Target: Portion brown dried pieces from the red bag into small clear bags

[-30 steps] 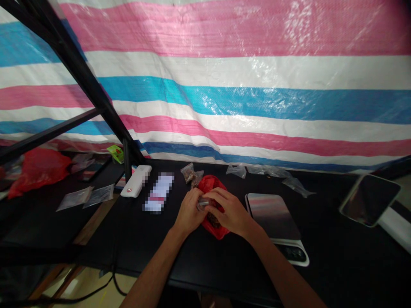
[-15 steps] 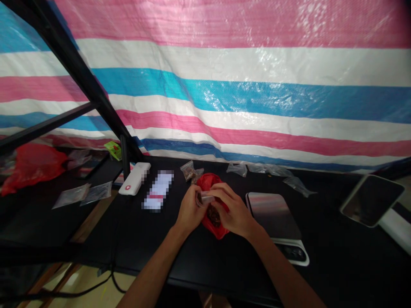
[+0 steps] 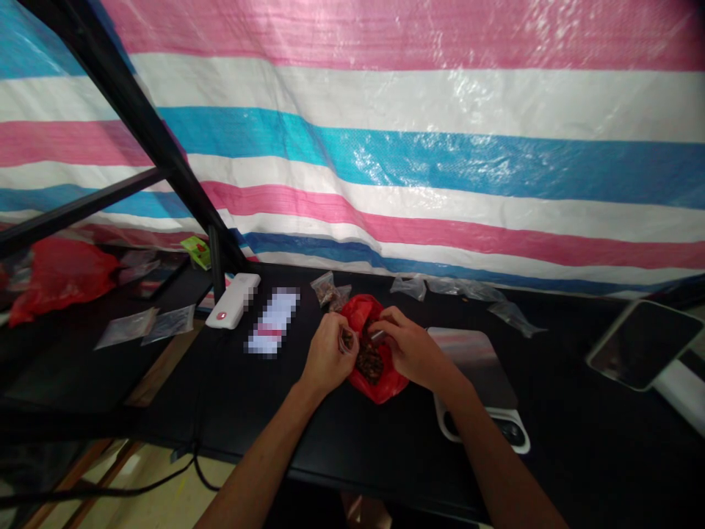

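A red plastic bag lies open on the black table, with dark brown bits showing inside it. My left hand is closed at the bag's left edge, pinching a small clear packet. My right hand is closed at the bag's mouth, its fingertips pinched on something small that I cannot make out. The two hands sit a little apart over the bag.
A kitchen scale lies right of the bag, partly under my right forearm. Small clear packets lie behind the bag and along the striped tarp. A white power bank and black frame post stand left; a tablet-like device sits far right.
My hands, joined on a small clear packet over the bag, have drawn apart; the right fingertips now dip at the bag's mouth. The view has shifted slightly.
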Available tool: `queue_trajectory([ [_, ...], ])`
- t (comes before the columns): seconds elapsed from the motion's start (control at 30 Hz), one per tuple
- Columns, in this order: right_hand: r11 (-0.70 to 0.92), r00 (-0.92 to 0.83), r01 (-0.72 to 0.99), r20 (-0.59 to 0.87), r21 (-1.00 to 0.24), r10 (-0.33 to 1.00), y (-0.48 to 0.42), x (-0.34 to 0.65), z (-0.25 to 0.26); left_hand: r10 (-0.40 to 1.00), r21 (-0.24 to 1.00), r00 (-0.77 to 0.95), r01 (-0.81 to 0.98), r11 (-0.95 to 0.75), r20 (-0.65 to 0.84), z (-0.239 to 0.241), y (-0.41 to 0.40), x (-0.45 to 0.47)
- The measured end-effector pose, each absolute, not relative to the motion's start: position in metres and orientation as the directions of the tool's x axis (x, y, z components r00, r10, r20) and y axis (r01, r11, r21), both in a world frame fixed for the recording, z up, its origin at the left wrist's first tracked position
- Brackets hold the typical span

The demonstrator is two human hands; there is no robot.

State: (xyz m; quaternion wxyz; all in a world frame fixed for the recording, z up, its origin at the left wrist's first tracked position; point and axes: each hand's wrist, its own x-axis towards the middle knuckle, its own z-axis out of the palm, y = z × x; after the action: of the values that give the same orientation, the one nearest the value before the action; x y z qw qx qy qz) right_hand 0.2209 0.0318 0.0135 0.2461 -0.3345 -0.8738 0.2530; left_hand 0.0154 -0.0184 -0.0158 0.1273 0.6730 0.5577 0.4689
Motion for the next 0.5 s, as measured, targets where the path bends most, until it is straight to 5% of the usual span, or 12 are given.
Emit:
queue_trajectory([
  [0.33,0.734,-0.565,0.411,0.481,-0.54,0.67,0.013,0.213,0.044,0.596,0.598,-0.286,0.678,-0.427,0.75,-0.027,-0.019,0.008],
  [0.5,0.845,-0.7,0.354,0.485,-0.401,0.524,-0.008,0.186,0.039,0.652,0.661,-0.303,0.627,-0.413,0.695,-0.037,-0.02,0.01],
])
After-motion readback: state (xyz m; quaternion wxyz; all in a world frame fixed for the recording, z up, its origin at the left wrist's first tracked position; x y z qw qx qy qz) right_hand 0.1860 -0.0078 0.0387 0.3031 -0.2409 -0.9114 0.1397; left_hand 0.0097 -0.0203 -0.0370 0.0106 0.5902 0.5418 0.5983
